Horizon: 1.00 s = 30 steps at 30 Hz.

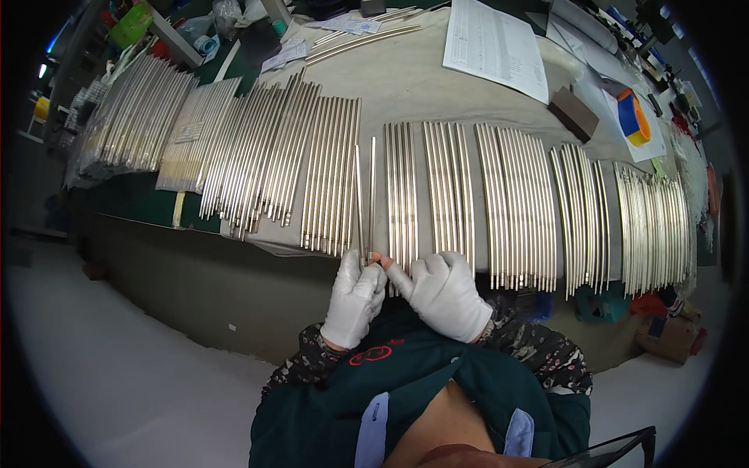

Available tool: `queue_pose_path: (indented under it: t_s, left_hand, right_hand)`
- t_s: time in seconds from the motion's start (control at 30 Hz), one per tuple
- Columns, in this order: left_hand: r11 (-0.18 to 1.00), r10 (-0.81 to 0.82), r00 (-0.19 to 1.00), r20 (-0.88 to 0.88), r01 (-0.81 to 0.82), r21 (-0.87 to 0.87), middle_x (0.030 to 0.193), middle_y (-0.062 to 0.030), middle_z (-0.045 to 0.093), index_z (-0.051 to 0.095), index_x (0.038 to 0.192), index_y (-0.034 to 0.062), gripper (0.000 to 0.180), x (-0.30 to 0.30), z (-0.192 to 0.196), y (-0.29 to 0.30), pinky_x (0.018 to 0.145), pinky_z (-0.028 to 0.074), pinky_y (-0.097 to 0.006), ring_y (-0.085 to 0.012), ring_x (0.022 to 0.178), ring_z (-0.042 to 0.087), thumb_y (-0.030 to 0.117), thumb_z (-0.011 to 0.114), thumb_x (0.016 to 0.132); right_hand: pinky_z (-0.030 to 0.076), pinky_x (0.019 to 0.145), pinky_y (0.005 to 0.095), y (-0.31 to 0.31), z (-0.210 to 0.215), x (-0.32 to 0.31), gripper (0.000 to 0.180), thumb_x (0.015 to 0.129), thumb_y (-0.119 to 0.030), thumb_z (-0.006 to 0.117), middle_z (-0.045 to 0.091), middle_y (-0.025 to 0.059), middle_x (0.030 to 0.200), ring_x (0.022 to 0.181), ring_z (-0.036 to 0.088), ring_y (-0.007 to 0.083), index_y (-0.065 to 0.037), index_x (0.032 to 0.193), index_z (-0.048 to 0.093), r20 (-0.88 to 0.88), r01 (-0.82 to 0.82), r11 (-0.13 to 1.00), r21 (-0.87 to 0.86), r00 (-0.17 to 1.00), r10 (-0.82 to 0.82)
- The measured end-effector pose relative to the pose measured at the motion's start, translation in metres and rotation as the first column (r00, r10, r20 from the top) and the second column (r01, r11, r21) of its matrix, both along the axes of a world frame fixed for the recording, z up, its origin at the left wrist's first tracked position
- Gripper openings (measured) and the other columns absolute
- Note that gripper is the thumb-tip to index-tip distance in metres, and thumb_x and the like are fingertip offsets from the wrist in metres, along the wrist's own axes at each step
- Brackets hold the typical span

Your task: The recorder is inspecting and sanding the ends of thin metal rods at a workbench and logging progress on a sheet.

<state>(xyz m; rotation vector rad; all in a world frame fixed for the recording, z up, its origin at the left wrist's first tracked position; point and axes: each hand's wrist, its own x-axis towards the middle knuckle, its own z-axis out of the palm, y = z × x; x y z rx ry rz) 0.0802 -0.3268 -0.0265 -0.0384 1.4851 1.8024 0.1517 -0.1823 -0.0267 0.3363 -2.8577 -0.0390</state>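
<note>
My left hand point(355, 303), in a white glove, is closed around the lower end of a thin silvery metal rod point(360, 195). A second slim metal rod point(372, 191) stands just right of it, its lower end at the meeting fingertips. My right hand point(446, 296), also gloved in white with a bare fingertip showing, has its fingers curled and its tip against that rod's end. Exactly how the fingers grip is partly hidden. Neat rows of metal rods lie on both sides: one group point(331, 175) to the left, another point(402, 187) to the right.
Further rod groups point(516, 207) extend right, with bundles in clear plastic point(140, 117) far left. Toward the back lie a printed sheet point(497, 51), a dark block point(573, 114) and an orange-and-blue tape roll point(633, 118). A cardboard box point(669, 337) sits below the table at right.
</note>
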Motion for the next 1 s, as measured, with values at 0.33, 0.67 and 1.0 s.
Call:
queue_pose_path:
  t_s: [0.33,0.67,1.0]
  left_hand:
    - [1.000,-0.006,1.000,0.020,0.006,-0.029,0.066,0.0017,0.040,0.039,0.099,0.0102,0.005,0.000,0.006,0.002,0.035,0.021,-0.019,-0.0035,0.043,0.028,0.013,0.041,0.095]
    - [1.000,0.011,0.992,-0.122,-0.011,0.005,0.086,-0.0044,0.055,0.047,0.115,0.0060,0.024,-0.001,0.001,0.009,0.046,0.034,-0.019,-0.0071,0.063,0.046,0.021,0.046,0.096]
    - [0.952,-0.249,0.967,0.063,0.232,0.201,0.087,-0.0027,0.058,0.049,0.115,0.0017,0.029,-0.018,0.002,0.029,0.079,0.043,-0.024,-0.0099,0.081,0.053,0.008,0.058,0.088]
  right_hand:
    - [0.037,0.049,0.0288,0.006,-0.011,-0.002,0.036,0.080,-0.018,0.053,0.048,-0.0011,0.069,0.062,0.050,0.0145,-0.007,0.114,0.061,-0.058,-0.128,0.992,0.004,0.990,0.128]
    - [0.032,0.043,0.0267,0.006,0.015,0.008,0.032,0.076,-0.017,0.060,0.037,-0.0018,0.063,0.055,0.042,0.0120,-0.007,0.106,0.064,-0.247,-0.154,0.983,-0.102,0.961,0.125]
    - [0.031,0.043,0.0258,0.008,0.004,0.018,0.013,0.074,-0.016,0.070,0.035,-0.0013,0.061,0.054,0.038,0.0125,-0.008,0.083,0.064,-0.408,-0.349,0.921,-0.174,0.877,0.255]
